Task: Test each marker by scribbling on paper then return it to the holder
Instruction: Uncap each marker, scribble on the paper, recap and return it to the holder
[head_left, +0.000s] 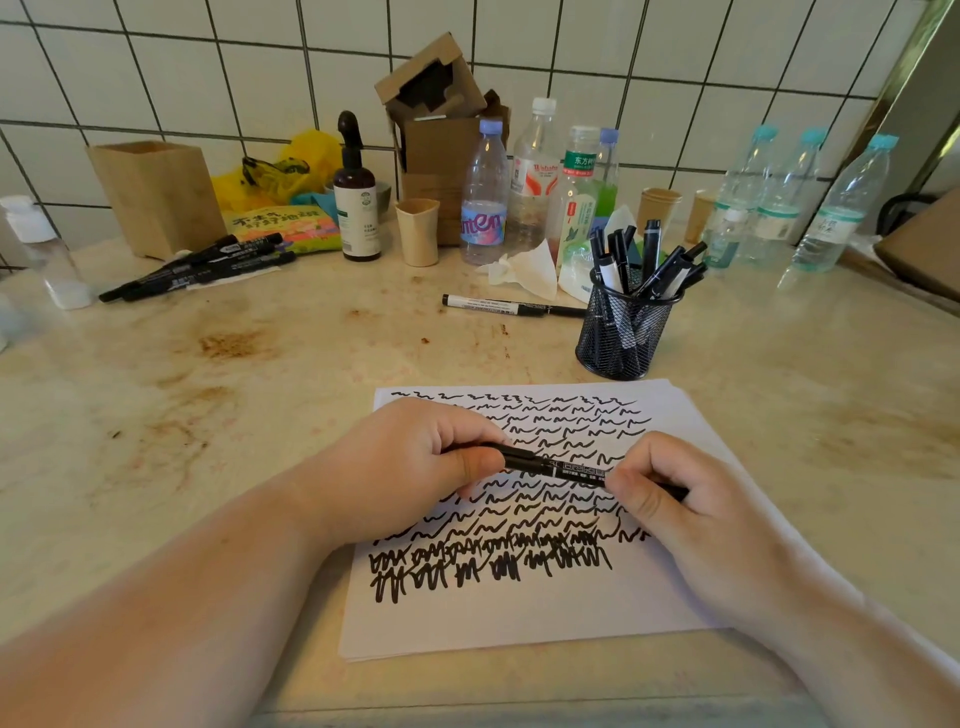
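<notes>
I hold a black marker (563, 467) level over the scribbled paper (519, 613) near the worktop's front edge, my left hand (415, 462) curled round one end and my right hand (670, 493) pinching the other. It should be light, stiff and rather slick, so I judge the barrel's middle the surest place to grip. My fingers cover both ends, so I cannot tell whether the cap is on or which end holds the tip. The mesh holder (623, 327) stands just beyond the paper's far edge.
</notes>
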